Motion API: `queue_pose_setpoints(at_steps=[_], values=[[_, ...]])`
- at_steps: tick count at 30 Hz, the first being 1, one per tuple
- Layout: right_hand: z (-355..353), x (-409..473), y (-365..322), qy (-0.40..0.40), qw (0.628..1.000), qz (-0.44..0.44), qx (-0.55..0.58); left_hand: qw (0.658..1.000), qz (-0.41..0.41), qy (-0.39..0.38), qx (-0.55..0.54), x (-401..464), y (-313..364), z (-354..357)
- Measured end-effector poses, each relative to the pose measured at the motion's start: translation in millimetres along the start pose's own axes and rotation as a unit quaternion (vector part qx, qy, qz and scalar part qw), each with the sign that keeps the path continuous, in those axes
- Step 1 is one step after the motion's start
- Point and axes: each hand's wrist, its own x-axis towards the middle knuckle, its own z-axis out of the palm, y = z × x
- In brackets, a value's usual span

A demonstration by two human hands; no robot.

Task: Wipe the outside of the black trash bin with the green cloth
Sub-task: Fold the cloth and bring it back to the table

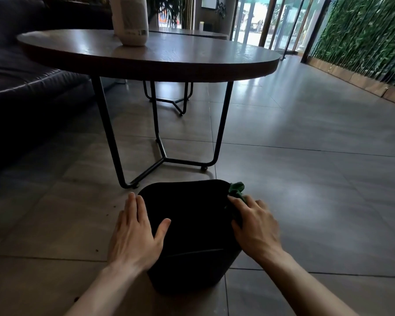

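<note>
The black trash bin (192, 224) lies tipped on the tiled floor just in front of me, its side facing up. My left hand (136, 233) rests flat on the bin's left side, fingers spread and thumb lying across the top. My right hand (254, 226) presses the green cloth (237, 190) against the bin's right side; a bunched end of the cloth sticks out beyond my fingertips. Most of the cloth is hidden under that hand.
A round wooden table (169, 58) on black metal legs (160, 153) stands right behind the bin, with a white container (130, 21) on top. A dark sofa (21, 76) fills the left. A green plant wall (369, 37) runs along the right, with tiled floor (317, 167) between.
</note>
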Motion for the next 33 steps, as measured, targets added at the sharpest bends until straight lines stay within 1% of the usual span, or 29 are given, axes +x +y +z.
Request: queue_pose_setpoints(at_steps=[10,13,19,22,25,28,30,33], values=[[-1,-4,1,-0.013,0.999,-0.003,0.034,0.999,-0.011,-0.006,0.032,-5,2,-7],[-5,-4,4,-0.045,0.998,0.001,0.048,0.998,-0.015,-0.011,0.061,-4,6,-10],[-21,-3,7,-0.112,0.985,0.012,0.128,0.989,-0.003,0.005,0.147,-8,17,-23],[-32,-5,8,-0.132,0.981,0.01,0.139,0.988,0.015,-0.004,0.151,-13,21,-28],[-46,-8,12,-0.124,0.977,0.015,0.171,0.993,0.042,-0.024,0.111,-15,25,-37],[-63,-8,14,-0.081,0.975,0.022,0.205,0.994,0.089,-0.061,0.035,-13,47,-56],[-80,-5,12,-0.068,0.97,0.012,0.231,0.985,0.159,-0.059,0.012,-11,75,-73],[-105,-3,-1,-0.096,0.957,-0.015,0.272,0.963,0.258,-0.08,-0.013,-9,119,-92]])
